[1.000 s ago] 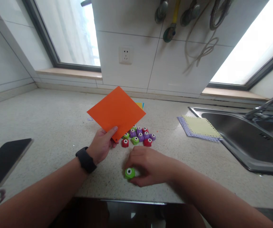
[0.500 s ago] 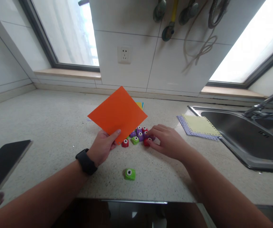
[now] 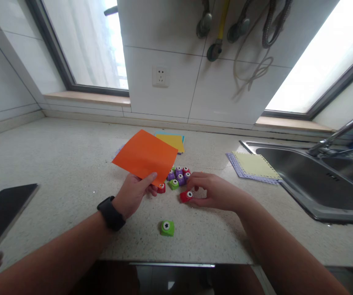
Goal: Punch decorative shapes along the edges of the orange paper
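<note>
Right hand (image 3: 215, 191): thumb and fingers are bent in a narrow curve and closed at the right side of a red punch (image 3: 185, 197), which has a white round button. The red punch is at worktop level, just in front of the cluster. Left hand (image 3: 132, 191): the thumb lies flat on top of an orange sheet (image 3: 145, 153) and the fingers lie beneath, pinching its near corner. The sheet is raised off the worktop (image 3: 65, 164) and slightly bowed. A second red punch (image 3: 161, 189) shows just beside the left fingertips, partly covered. A black wristband (image 3: 111, 213) is on the left wrist.

Between the hands, a cluster of punches (image 3: 180, 178) in purple, green and red stands close together; the orange sheet hides part of it. One green punch (image 3: 167, 228), with a star mark on its button, stands apart near the front edge.

Behind the orange sheet lies a yellow sheet (image 3: 171, 141) over blue. To the right, a pale yellow sheet (image 3: 254, 165) with a perforated border rests on lilac sheets (image 3: 236, 166), beside the steel sink (image 3: 305, 207). A dark flat object (image 3: 7, 213) lies at far left.
</note>
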The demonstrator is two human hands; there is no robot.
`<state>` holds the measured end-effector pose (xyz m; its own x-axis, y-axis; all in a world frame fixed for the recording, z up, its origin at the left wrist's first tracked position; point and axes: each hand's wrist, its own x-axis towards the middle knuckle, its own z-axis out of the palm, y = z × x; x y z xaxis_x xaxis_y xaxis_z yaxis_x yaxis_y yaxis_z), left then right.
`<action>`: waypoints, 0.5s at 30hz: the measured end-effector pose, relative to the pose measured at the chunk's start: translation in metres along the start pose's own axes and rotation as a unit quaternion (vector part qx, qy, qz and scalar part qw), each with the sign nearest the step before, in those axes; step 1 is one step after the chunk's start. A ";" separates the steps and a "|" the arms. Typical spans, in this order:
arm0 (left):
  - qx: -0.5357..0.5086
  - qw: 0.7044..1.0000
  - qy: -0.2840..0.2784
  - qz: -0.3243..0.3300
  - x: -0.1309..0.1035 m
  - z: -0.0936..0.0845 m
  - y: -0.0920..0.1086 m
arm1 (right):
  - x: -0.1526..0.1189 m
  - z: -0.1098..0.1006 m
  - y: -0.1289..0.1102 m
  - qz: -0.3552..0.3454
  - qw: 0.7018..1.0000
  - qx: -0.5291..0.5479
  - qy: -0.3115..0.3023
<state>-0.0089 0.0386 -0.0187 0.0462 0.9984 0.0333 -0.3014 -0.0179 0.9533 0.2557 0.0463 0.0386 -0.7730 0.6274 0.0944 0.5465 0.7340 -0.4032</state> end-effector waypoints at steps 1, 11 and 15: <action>0.001 1.000 0.000 0.000 0.000 0.000 0.000 | 0.001 0.002 -0.001 0.006 1.000 0.003 -0.002; 0.034 0.999 -0.009 -0.010 0.001 -0.004 -0.007 | -0.001 0.000 0.001 0.007 0.998 0.063 -0.028; 0.083 0.996 -0.024 -0.017 0.002 -0.006 -0.010 | 0.001 0.000 -0.002 -0.034 0.992 0.095 -0.072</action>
<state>-0.0113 0.0407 -0.0295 0.1007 0.9949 0.0111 -0.1379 0.0030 0.9904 0.2543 0.0456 0.0395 -0.8518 0.5238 0.0020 0.4306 0.7025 -0.5667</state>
